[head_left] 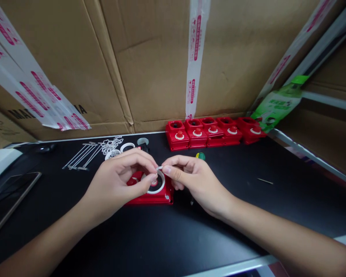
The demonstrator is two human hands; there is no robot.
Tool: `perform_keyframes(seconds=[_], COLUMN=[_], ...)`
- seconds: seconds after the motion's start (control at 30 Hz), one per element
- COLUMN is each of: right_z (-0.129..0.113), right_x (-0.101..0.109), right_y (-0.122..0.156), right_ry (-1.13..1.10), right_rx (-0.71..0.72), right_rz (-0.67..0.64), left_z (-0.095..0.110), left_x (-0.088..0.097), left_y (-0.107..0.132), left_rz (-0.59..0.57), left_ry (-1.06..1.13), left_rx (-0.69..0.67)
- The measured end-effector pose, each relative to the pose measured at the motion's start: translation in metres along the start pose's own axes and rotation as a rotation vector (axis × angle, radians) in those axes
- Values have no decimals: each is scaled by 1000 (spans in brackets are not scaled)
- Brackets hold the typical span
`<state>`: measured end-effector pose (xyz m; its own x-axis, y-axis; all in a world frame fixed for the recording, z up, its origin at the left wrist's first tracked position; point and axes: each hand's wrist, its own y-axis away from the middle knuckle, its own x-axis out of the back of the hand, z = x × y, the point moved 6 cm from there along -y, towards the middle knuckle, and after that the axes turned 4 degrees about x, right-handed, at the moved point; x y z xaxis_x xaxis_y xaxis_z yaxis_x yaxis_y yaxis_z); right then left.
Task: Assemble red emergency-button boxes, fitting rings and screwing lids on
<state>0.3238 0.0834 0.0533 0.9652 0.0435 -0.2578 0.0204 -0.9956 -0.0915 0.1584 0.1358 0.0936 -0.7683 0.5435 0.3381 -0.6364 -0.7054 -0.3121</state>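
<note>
My left hand point(122, 179) and my right hand point(194, 177) meet fingertip to fingertip over a red housing point(150, 199). Between them is a small white piece point(159, 167), thin and slightly curved, pinched by both thumbs and forefingers; its exact kind is too small to make out. Under the fingers, the housing shows a white ring point(163, 184) around a dark round centre with a red middle. A metal screw head point(167, 197) sits at its near right corner. My left hand covers much of the housing's left side.
Several red housings point(177, 144) with knobs stand in a row against the cardboard. White chain point(112, 145), metal rods point(83, 156) and a white ring point(127, 147) lie at back left. A green-yellow handle point(200, 156), metal bit point(265, 181), phone point(13, 204) and green bottle point(279, 102) are around.
</note>
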Motion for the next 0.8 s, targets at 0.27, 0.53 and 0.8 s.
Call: perform_keyframes(seconds=[0.27, 0.53, 0.8], right_z=[2, 2, -10], right_x=[0, -1, 3], right_y=[1, 2, 6], right_ry=[-14, 24, 198], right_rx=[-15, -23, 168], right_rz=[-17, -13, 64], left_z=[0, 4, 2], left_x=[3, 4, 4], left_y=[0, -1, -1], left_rz=[22, 40, 32], left_ry=[-40, -94, -125], left_rx=[1, 10, 15])
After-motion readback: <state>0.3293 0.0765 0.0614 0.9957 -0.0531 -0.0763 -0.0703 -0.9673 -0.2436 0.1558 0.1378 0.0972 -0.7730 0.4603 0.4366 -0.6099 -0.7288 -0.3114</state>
